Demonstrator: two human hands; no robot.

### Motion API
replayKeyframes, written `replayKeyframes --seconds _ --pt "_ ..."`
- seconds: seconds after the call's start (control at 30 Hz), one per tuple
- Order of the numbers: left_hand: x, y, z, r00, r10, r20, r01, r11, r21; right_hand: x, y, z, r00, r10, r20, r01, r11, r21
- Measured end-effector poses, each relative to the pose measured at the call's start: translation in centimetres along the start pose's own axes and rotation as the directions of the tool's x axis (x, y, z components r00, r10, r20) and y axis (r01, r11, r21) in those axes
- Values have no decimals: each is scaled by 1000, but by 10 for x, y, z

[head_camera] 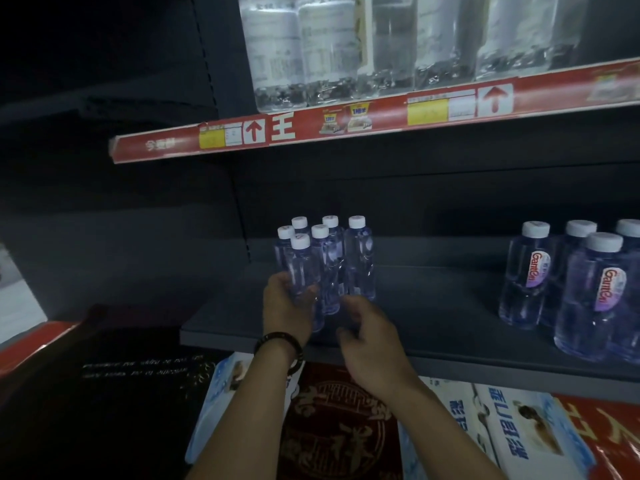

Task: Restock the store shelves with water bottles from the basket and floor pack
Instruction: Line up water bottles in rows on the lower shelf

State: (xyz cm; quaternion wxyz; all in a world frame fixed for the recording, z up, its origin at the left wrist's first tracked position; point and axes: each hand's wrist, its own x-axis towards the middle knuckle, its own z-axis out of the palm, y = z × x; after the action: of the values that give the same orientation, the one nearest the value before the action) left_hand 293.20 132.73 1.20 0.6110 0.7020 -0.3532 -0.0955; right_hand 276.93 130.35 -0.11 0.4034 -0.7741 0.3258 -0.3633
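Several small clear water bottles (360, 261) with white caps stand clustered on the dark middle shelf (433, 317). My left hand (285, 306) is wrapped around the lower part of the front bottle (303, 268), which stands upright at the near left of the cluster. My right hand (367, 337) hovers just in front of the cluster with its fingers curled and apart, holding nothing. A dark beaded bracelet sits on my left wrist. Neither the basket nor the floor pack is in view.
Larger labelled water bottles (588, 292) stand at the right of the same shelf. Big clear bottles (332, 46) fill the upper shelf above a red price strip (381, 119). Below the shelf lie boxed goods (519, 427) and a dark red package (339, 427).
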Motion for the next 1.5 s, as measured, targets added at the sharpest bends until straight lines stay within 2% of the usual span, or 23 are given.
replayKeyframes --seconds 0.23,0.4,0.7,0.9,1.07,1.27,1.43,1.5 --pt "-14 10 -2 957 28 288 -24 1000 -17 -4 1 -13 999 -47 -11 47 999 -25" --pt "-27 21 19 930 79 360 -71 997 -35 -11 4 -27 997 -80 -8 79 996 -45" --pt "-36 36 78 870 109 480 -85 994 -72 -20 20 -80 997 -75 -31 66 974 -218" --pt "-47 46 119 860 95 501 -45 993 -110 -22 35 -118 994 -88 -71 61 947 -314" --pt "-53 53 139 845 78 529 -40 996 -84 -27 43 -148 996 -46 -79 20 952 -306" --pt "-64 62 153 832 23 555 31 996 -88 -40 50 -168 998 -48 -40 38 974 -224" --pt "-72 68 161 857 19 516 42 993 -107 -53 49 -170 998 -56 -18 45 931 -362" --pt "-75 71 164 867 28 497 21 995 -94 -56 52 -169 1000 -6 15 12 900 -435"
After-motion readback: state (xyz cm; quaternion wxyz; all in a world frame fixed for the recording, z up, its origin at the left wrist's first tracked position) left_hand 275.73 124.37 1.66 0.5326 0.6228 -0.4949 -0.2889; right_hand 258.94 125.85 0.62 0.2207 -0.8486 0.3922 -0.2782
